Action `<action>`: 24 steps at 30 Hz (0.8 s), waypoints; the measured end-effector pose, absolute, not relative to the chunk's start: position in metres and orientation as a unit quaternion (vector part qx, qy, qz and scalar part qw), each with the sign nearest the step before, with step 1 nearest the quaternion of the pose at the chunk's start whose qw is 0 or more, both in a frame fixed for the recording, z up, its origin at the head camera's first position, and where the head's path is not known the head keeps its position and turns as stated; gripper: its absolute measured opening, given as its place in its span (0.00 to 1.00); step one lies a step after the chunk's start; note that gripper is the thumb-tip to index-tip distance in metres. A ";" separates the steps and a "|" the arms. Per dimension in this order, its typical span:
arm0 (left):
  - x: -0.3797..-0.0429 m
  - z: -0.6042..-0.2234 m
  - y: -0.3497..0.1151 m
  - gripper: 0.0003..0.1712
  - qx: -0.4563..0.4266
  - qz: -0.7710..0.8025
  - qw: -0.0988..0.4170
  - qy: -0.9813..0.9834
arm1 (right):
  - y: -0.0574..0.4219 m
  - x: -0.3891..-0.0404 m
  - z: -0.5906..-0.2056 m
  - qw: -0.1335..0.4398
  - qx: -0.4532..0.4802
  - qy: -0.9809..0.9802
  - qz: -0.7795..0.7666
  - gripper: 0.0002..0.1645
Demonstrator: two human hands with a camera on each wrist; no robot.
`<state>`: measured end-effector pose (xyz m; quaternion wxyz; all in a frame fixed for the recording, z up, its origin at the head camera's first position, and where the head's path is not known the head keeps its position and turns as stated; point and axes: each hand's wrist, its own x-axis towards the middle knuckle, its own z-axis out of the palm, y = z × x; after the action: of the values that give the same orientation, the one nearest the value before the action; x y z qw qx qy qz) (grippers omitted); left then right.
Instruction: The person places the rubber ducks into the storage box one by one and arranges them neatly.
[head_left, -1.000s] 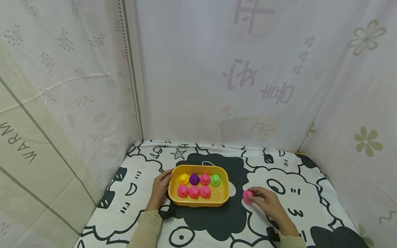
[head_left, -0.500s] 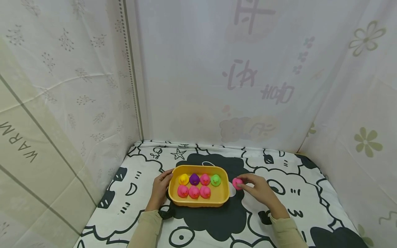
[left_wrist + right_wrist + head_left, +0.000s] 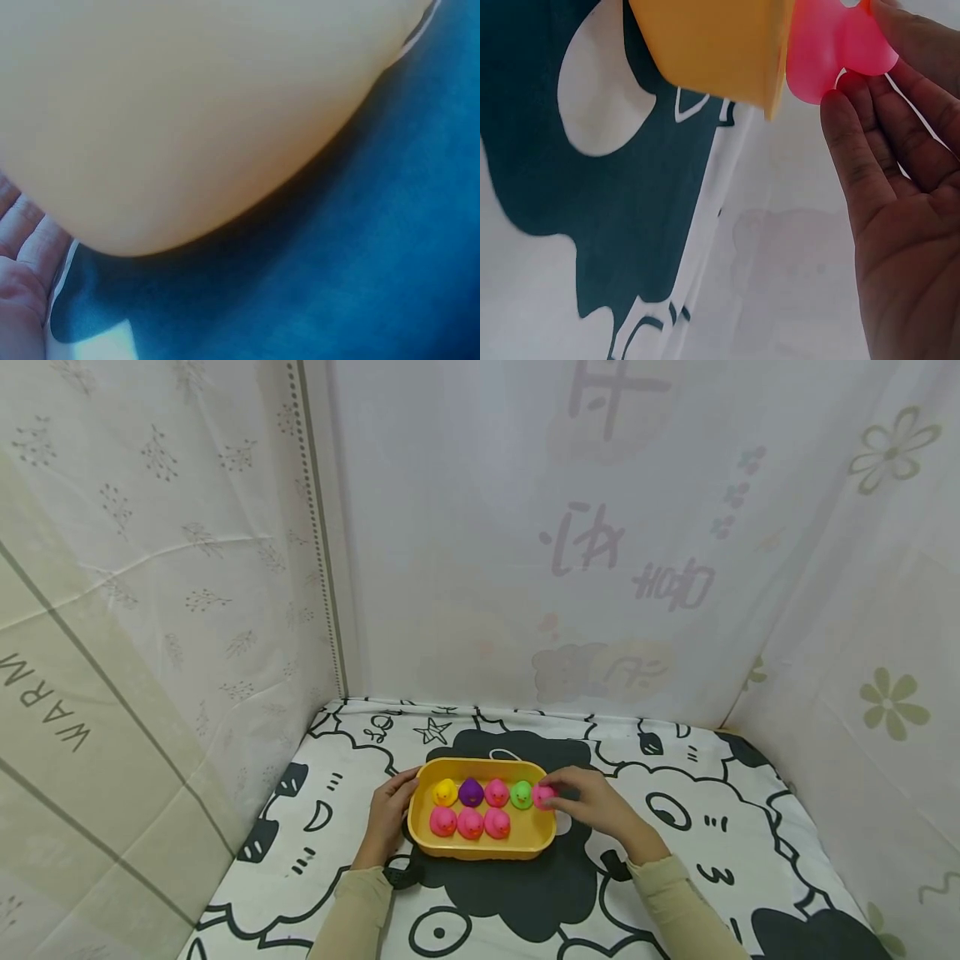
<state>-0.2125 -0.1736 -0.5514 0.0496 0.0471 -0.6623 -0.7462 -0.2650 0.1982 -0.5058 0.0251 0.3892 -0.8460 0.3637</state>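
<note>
In the head view a yellow tray (image 3: pixel 480 850) holds small rubber ducks in two rows. The back row has a yellow duck (image 3: pixel 445 792), a purple duck (image 3: pixel 471 792), a pink duck (image 3: pixel 497 792) and a green duck (image 3: pixel 521 794). Several pink ducks (image 3: pixel 470 823) form the front row. My right hand (image 3: pixel 596 802) pinches another pink duck (image 3: pixel 543 795) between thumb and fingers, at the tray's right rim beside the green one; the right wrist view shows this duck (image 3: pixel 817 52) too. My left hand (image 3: pixel 390 810) rests against the tray's left side, its fingers (image 3: pixel 41 247) extended along the wall.
Under the tray lies a white cloth (image 3: pixel 315 877) with black cartoon drawings. Pale patterned curtains (image 3: pixel 480 568) enclose the back and both sides. The front right of the tray floor (image 3: pixel 531 835) shows bare yellow.
My right hand has carried the pink duck from the cloth on the right, leftward and away from me, to the tray's right rim. The left hand and tray have stayed put.
</note>
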 end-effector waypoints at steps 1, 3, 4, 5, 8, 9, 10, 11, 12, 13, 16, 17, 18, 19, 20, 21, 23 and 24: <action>-0.212 -0.551 -0.173 0.21 0.048 -0.744 0.050 -0.664 | 0.196 -0.266 -0.506 0.022 0.396 -0.844 0.361 0.17; -0.212 -0.551 -0.173 0.21 0.050 -0.741 0.051 -0.668 | 0.191 -0.269 -0.505 0.018 0.412 -0.839 0.356 0.17; -0.212 -0.551 -0.173 0.21 0.051 -0.740 0.052 -0.669 | 0.189 -0.270 -0.505 0.014 0.417 -0.837 0.353 0.17; -0.212 -0.551 -0.173 0.21 0.052 -0.740 0.052 -0.669 | 0.186 -0.271 -0.506 0.009 0.423 -0.836 0.350 0.17; -0.213 -0.552 -0.173 0.21 0.051 -0.741 0.052 -0.667 | 0.180 -0.272 -0.505 -0.018 0.431 -0.837 0.336 0.16; -0.213 -0.552 -0.173 0.21 0.050 -0.744 0.052 -0.665 | 0.178 -0.272 -0.505 -0.029 0.433 -0.837 0.332 0.16; -0.213 -0.553 -0.173 0.21 0.048 -0.745 0.051 -0.663 | 0.176 -0.271 -0.504 -0.043 0.434 -0.837 0.330 0.15; -0.214 -0.553 -0.174 0.21 0.047 -0.747 0.050 -0.661 | 0.175 -0.272 -0.504 -0.053 0.438 -0.837 0.325 0.15; -0.214 -0.553 -0.174 0.21 0.046 -0.749 0.050 -0.659 | 0.173 -0.272 -0.504 -0.063 0.439 -0.837 0.320 0.15; -0.215 -0.554 -0.174 0.21 0.045 -0.751 0.049 -0.657 | 0.172 -0.272 -0.505 -0.072 0.441 -0.837 0.316 0.15; -0.216 -0.557 -0.175 0.21 0.047 -0.754 0.048 -0.653 | 0.170 -0.274 -0.508 -0.092 0.447 -0.838 0.301 0.15; -0.216 -0.558 -0.175 0.21 0.048 -0.755 0.049 -0.652 | 0.169 -0.275 -0.509 -0.095 0.448 -0.839 0.293 0.15; -0.217 -0.559 -0.175 0.21 0.050 -0.755 0.050 -0.652 | 0.167 -0.275 -0.510 -0.099 0.449 -0.841 0.286 0.15; -0.217 -0.561 -0.175 0.21 0.051 -0.753 0.052 -0.654 | 0.166 -0.276 -0.511 -0.101 0.451 -0.842 0.277 0.15; -0.218 -0.562 -0.175 0.21 0.052 -0.752 0.051 -0.655 | 0.165 -0.276 -0.512 -0.103 0.453 -0.844 0.268 0.15; -0.218 -0.564 -0.175 0.21 0.053 -0.751 0.052 -0.656 | 0.164 -0.277 -0.512 -0.105 0.454 -0.846 0.260 0.15; -0.219 -0.565 -0.175 0.21 0.055 -0.750 0.051 -0.657 | 0.162 -0.277 -0.512 -0.110 0.454 -0.849 0.247 0.15; -0.219 -0.565 -0.175 0.22 0.054 -0.749 0.050 -0.658 | 0.160 -0.277 -0.512 -0.113 0.454 -0.851 0.239 0.15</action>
<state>-0.2186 -0.1746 -0.5652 0.0496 0.0543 -0.6584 -0.7491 -0.2767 0.1603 -0.5116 -0.1127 0.4536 -0.8510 0.2394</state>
